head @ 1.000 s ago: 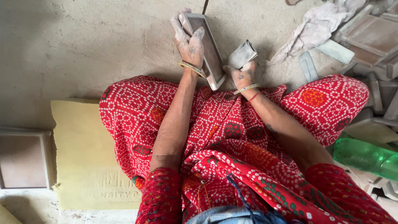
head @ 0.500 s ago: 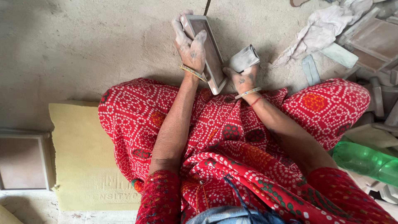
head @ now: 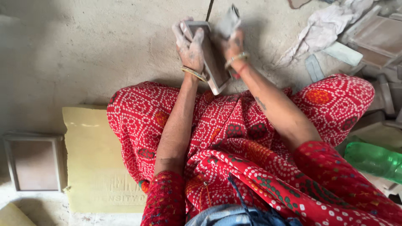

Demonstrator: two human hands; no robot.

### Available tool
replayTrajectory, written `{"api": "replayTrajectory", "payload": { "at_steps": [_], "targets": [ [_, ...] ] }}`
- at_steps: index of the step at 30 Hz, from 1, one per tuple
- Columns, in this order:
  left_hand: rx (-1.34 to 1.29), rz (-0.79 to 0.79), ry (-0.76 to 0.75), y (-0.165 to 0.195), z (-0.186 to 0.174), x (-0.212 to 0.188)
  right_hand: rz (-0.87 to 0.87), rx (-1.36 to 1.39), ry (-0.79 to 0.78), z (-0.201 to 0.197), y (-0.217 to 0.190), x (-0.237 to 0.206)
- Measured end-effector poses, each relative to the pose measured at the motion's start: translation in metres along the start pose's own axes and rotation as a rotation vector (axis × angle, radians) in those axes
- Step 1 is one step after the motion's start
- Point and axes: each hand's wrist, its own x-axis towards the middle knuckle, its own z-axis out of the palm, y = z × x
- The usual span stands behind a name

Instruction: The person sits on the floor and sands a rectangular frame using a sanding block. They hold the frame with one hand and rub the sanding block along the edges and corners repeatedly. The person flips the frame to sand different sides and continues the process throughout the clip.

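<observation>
Upper centre of the frame: a flat rectangular grey slab (head: 211, 56) with a raised rim is held tilted, its lower corner set against the red dotted cloth (head: 234, 138) that covers the lap. The slab is grasped by the left hand (head: 189, 48), fingers wrapped over its upper left edge and a thin gold bangle (head: 193, 73) seen at the wrist. Pale dust is caked on the fingers.

Just to the right, the right hand (head: 233, 42) is closed around a small crumpled grey pad (head: 228, 21), which is pressed against the slab's upper right edge. A bangle is worn on this wrist too. The pad is blurred, so its material cannot be told.

Both forearms are seen running down toward the bottom of the frame, where red sleeves are seen.

Left of the lap, a pale yellow foam block (head: 94, 167) is laid on the dusty concrete floor (head: 83, 46). At the left edge, a square rimmed tray (head: 33, 161) is set just beside the foam. In the upper right, a white rag (head: 322, 27) and several stacked grey rimmed pieces (head: 377, 37) are scattered. At the right edge, lower down, a green plastic bottle (head: 372, 159) is laid on its side.
</observation>
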Motion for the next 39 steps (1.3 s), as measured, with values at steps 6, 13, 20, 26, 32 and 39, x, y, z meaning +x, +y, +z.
{"api": "replayTrajectory", "payload": {
  "at_steps": [6, 13, 20, 26, 32, 39],
  "targets": [
    [-0.172, -0.176, -0.052, -0.013, 0.007, 0.006, -0.044, -0.158, -0.06, -0.041, 0.009, -0.064],
    [-0.106, -0.065, -0.07, -0.008, 0.006, -0.002, -0.013, -0.23, 0.012, -0.012, 0.014, -0.02],
    [-0.063, -0.073, -0.027, -0.001, 0.009, -0.003, 0.139, -0.261, 0.073, 0.006, -0.005, 0.018],
    [-0.07, -0.08, -0.001, -0.008, 0.006, -0.006, 0.101, -0.36, -0.028, -0.024, 0.007, -0.018],
    [-0.17, -0.154, 0.009, -0.01, 0.005, 0.002, 0.069, -0.342, -0.062, -0.065, 0.027, -0.074],
    [-0.319, 0.152, 0.018, 0.013, -0.026, -0.013, 0.204, 0.144, 0.132, -0.083, 0.004, -0.08]
  ]
}}
